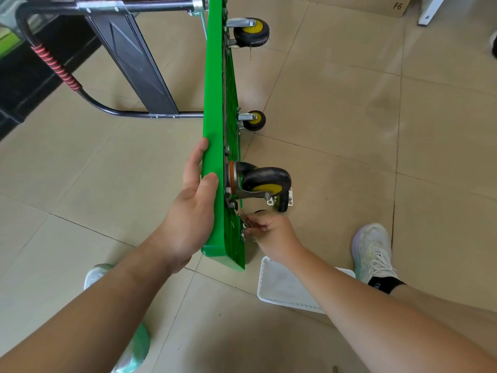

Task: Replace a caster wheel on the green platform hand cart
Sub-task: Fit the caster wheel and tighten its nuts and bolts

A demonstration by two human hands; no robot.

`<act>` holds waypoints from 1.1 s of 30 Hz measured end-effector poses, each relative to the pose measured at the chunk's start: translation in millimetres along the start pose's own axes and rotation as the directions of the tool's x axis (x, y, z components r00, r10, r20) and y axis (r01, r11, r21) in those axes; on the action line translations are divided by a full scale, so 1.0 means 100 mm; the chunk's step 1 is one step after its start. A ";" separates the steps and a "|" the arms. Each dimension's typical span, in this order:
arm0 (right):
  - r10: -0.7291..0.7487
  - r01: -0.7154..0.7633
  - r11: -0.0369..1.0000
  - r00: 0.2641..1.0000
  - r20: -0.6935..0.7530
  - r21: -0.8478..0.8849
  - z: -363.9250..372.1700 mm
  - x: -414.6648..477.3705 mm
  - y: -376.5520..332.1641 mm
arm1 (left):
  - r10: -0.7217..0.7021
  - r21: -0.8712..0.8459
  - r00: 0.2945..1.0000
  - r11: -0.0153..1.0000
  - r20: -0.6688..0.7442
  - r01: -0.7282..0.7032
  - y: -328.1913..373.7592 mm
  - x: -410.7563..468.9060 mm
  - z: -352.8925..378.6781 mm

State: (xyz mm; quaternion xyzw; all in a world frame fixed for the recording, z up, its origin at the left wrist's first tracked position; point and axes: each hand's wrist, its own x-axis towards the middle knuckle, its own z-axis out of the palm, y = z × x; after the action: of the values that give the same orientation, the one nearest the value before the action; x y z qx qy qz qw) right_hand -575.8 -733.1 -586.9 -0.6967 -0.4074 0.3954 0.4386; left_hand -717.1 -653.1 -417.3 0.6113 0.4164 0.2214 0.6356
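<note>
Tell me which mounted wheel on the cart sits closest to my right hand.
The large caster with the orange swivel ring, just past your right hand; the middle caster and far caster sit farther along the green platform.

green platform (213, 109) | black-yellow caster wheels (266, 181) | white basket (285, 286)

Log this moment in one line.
green plastic platform cart tipped on its side | left hand grips its edge | right hand pinches metal fastener at near underside corner

head view | wide-angle, facing down-forward | close over cart (213, 103) | edges likely distorted
</note>
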 end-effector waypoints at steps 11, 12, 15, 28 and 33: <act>0.176 -0.195 0.961 0.978 0.114 0.194 0.03 -0.39 -0.21 | 0.004 0.003 1.000 1.000 -0.016 -0.004 0.01 0.00 0.01; 0.188 -0.214 0.950 0.974 0.130 0.229 0.03 -0.48 -0.29 | 0.001 0.006 1.000 1.000 -0.017 -0.001 0.02 -0.01 0.02; 0.232 -0.271 0.915 0.960 0.159 0.300 0.02 -0.70 -0.56 | 0.001 0.030 1.000 1.000 -0.021 0.000 0.03 -0.01 0.02; 0.342 -0.362 0.902 0.932 0.122 0.235 -0.08 -0.73 -0.40 | -0.039 0.022 0.999 0.999 -0.019 0.040 0.08 -0.02 0.02; 0.290 -0.301 0.937 0.953 0.086 0.178 -0.07 -0.52 -0.15 | -0.042 0.018 0.999 0.999 -0.012 0.042 0.06 -0.02 0.01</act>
State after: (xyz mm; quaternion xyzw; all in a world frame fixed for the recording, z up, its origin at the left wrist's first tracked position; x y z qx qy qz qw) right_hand -591.6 -778.9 -561.3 -0.6932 -0.2713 0.5137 0.4265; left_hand -715.6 -654.3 -411.5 0.6069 0.4347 0.2076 0.6321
